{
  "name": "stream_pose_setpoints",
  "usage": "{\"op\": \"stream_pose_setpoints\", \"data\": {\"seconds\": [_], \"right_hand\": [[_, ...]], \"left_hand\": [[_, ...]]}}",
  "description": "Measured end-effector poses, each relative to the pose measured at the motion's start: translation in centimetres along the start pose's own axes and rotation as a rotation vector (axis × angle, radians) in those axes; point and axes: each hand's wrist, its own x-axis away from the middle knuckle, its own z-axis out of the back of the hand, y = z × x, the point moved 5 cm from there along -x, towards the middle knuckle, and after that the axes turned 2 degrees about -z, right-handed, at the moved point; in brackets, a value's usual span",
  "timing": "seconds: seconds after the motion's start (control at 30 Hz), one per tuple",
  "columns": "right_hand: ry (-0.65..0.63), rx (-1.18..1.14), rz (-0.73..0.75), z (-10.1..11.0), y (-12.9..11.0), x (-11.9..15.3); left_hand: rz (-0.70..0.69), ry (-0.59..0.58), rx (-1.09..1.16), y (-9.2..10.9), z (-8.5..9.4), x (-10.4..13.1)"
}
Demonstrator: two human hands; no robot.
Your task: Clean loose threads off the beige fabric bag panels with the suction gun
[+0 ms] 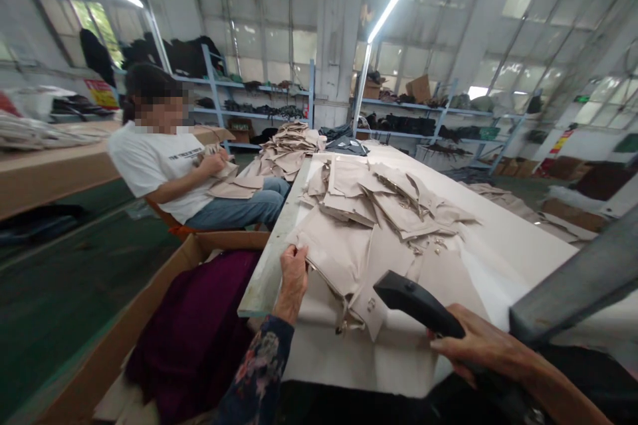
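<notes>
My left hand (pixel 295 272) pinches the near left edge of a beige cloth piece (pixel 333 246) lying on the table. Wrapped around the grip of a black handheld tool with a long, blunt head is my right hand (pixel 478 342). The tool (pixel 416 302) points left, over the near side of the cloth; its exact kind is unclear. Small metal fittings (pixel 371 305) show on a beige flap below the pinched piece. Beyond both hands lies a loose heap of similar beige pieces (pixel 393 196), some with metal parts along their edges.
At the left, a cardboard box (pixel 149 299) holds dark purple cloth (pixel 199 325) beside the white table (pixel 508 232). A seated person (pixel 164 153) handles beige cloth past it. A grey metal post (pixel 573 285) slants in at right. Stocked blue shelves (pixel 214 86) line the back.
</notes>
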Motion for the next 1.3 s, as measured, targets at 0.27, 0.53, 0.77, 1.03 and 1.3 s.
{"op": "stream_pose_setpoints", "data": {"seconds": [0.27,0.53,0.77,1.03,1.3], "right_hand": [[-0.046,0.012,0.209,-3.4,-9.8,-3.5],[-0.102,-0.044,0.299,-5.1,-13.0,-6.7],[-0.135,-0.023,0.251,-5.4,-12.4,-6.6],[0.012,-0.105,0.266,-2.8,-13.1,-5.9],[-0.099,-0.071,0.215,-5.7,-11.9,-5.5]], "left_hand": [[0.114,-0.173,0.117,2.4,-1.5,4.7],[0.156,-0.24,0.128,2.2,-0.8,6.4],[0.167,-0.263,0.163,2.0,-0.6,6.3],[0.216,-0.254,0.223,2.5,-0.6,6.4],[0.21,-0.268,0.176,1.8,-0.4,6.5]]}}
